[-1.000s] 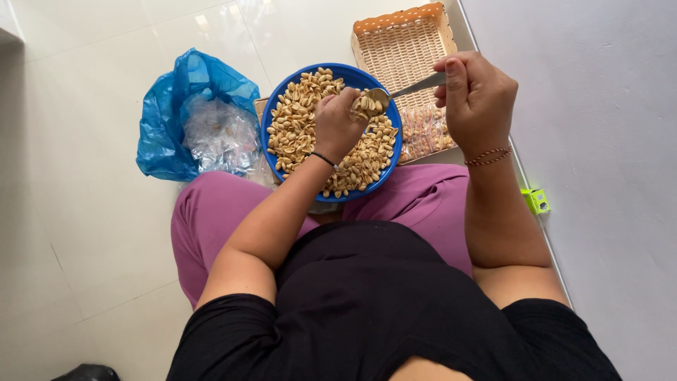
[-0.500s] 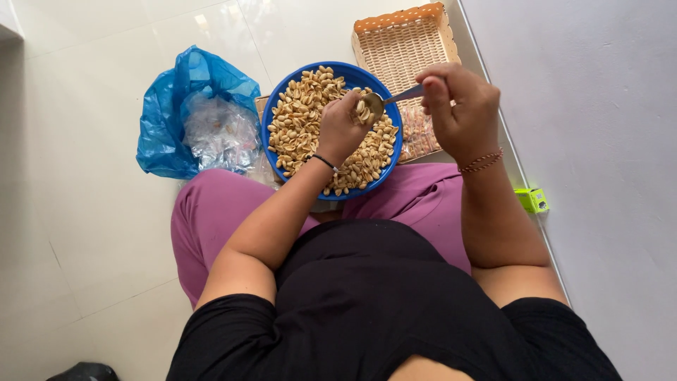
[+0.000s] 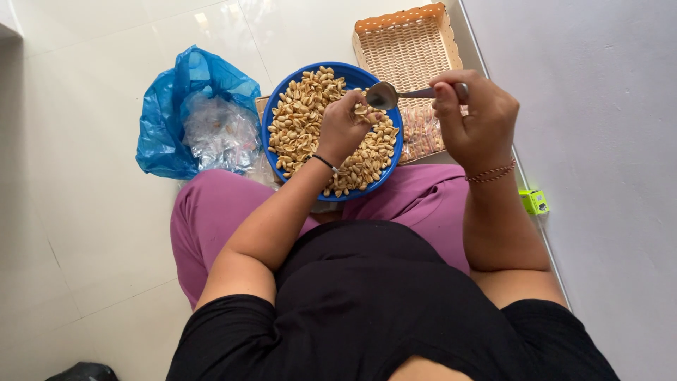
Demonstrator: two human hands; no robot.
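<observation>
1. Left hand (image 3: 343,127) at centre frame, over the blue bowl (image 3: 276,113), fingers pinched around a nut at the spoon's tip.
2. Right hand (image 3: 474,120) at upper right, fist clenched on the handle of a metal spoon (image 3: 384,94), bowl of it pointing left toward the other hand.
3. Blue bowl resting on the lap, heaped with pale nuts (image 3: 300,123), just above the purple trousers (image 3: 423,201).
4. Wicker tray (image 3: 409,46) at top, right behind the bowl.
5. Blue plastic bag (image 3: 187,92) at upper left, just beside the bowl.
6. Small green box (image 3: 534,202) at the right, on the floor by the wall.
</observation>
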